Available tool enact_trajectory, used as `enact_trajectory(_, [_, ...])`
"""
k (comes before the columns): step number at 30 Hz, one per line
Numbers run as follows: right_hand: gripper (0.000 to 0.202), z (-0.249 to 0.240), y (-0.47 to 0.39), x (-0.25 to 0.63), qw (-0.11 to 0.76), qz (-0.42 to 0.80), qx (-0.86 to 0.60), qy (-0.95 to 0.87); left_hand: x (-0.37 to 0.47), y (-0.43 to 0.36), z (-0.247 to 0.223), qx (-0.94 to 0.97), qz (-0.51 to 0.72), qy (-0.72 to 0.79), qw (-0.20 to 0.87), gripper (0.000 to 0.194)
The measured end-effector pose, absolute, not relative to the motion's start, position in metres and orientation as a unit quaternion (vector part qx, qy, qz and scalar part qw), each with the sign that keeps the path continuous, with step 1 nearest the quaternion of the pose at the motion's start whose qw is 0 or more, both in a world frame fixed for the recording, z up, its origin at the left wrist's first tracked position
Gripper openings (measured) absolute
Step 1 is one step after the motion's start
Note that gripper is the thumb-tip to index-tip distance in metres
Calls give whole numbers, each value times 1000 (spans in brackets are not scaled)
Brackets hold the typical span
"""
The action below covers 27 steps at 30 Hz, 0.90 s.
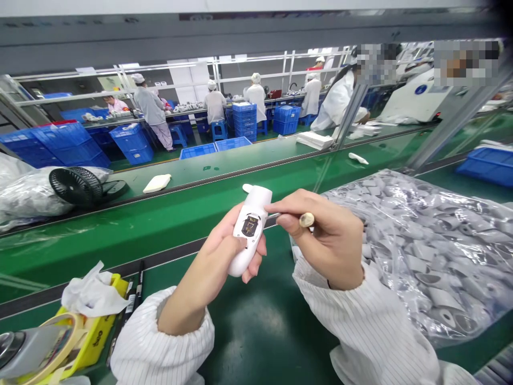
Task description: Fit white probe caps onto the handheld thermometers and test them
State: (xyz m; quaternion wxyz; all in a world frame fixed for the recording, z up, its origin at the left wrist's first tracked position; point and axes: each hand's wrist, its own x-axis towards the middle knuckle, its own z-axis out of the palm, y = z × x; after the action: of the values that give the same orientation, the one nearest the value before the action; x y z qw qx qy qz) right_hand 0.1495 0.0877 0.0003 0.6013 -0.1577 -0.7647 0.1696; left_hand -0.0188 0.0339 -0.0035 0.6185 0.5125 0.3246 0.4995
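Observation:
In the head view my left hand [224, 240] is closed around a white handheld device [242, 256], its thumb on the front. The device has an oval opening showing a dark part with gold-coloured marks, and its wider end tilts up and away. My right hand [328, 235] pinches a thin tool [306, 220] with a round, pale handle end. The tool's thin shaft points left towards the device's upper side; whether its tip touches is too small to tell.
A clear bag of grey plastic parts [433, 256] lies right. Left are a yellow tray [98, 334] with tape and tissue, black pens [139, 283] and a black fan [76, 184]. A green conveyor belt [176, 214] crosses ahead. People and blue crates [244, 122] stand beyond.

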Motion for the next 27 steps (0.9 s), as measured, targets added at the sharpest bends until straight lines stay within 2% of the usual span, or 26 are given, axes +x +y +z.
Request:
enact_trajectory(5, [10, 8, 79, 147, 589, 360, -207, -693, -17, 27, -1, 522, 516, 344, 585, 42])
enact_trajectory(8, [12, 9, 78, 145, 560, 489, -216, -633, -14, 25, -1, 518, 527, 348, 576, 39])
enact_trajectory(11, [24, 5, 82, 144, 504, 609, -207, -576, -12, 23, -2, 525, 528, 354, 567, 40])
enact_trajectory(14, [29, 2, 84, 144, 466, 665, -210, -544, -11, 23, -1, 534, 528, 365, 551, 41])
enact_trajectory(16, [30, 1, 83, 142, 467, 659, -205, -553, -10, 23, -1, 535, 531, 371, 543, 41])
enact_trajectory(19, [22, 0, 78, 138, 571, 505, -188, -620, -8, 23, 0, 534, 531, 381, 537, 41])
enact_trajectory(22, [14, -1, 73, 136, 654, 195, -172, -711, -6, 20, 2, 531, 536, 391, 527, 45])
enact_trajectory(24, [14, -3, 72, 138, 625, 15, -146, -767, -5, 18, 3, 527, 540, 402, 518, 51])
enact_trajectory(27, [11, -4, 74, 143, 558, -143, -112, -810, -4, 15, 4, 524, 541, 428, 500, 61])
